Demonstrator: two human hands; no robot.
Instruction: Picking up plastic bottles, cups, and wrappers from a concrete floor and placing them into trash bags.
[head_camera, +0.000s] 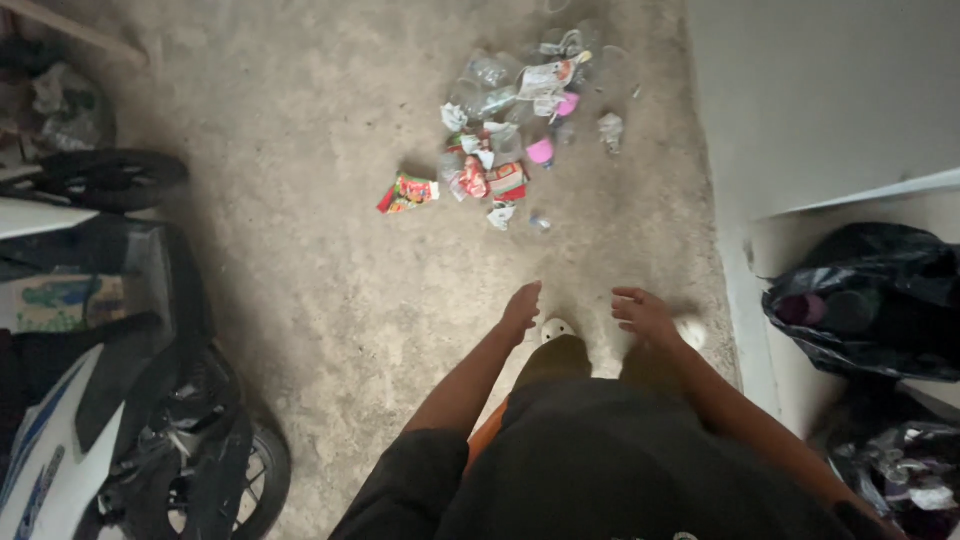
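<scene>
I look down at a concrete floor (320, 260). A heap of litter (515, 115) lies ahead: clear plastic bottles, crumpled wrappers, a pink cap (540, 151) and a red and yellow wrapper (408, 192) off to its left. My left hand (521, 307) hangs in front of me with fingers straight and holds nothing. My right hand (643, 313) hangs beside it with fingers loosely curled, also empty. Both hands are well short of the heap. A white shoe (556, 329) shows between them.
A motorbike (150, 430) stands at the left with a cardboard box (65, 300) behind it. A white wall (820, 110) rises on the right. Black rubbish bags (875, 300) full of waste lie at the right edge.
</scene>
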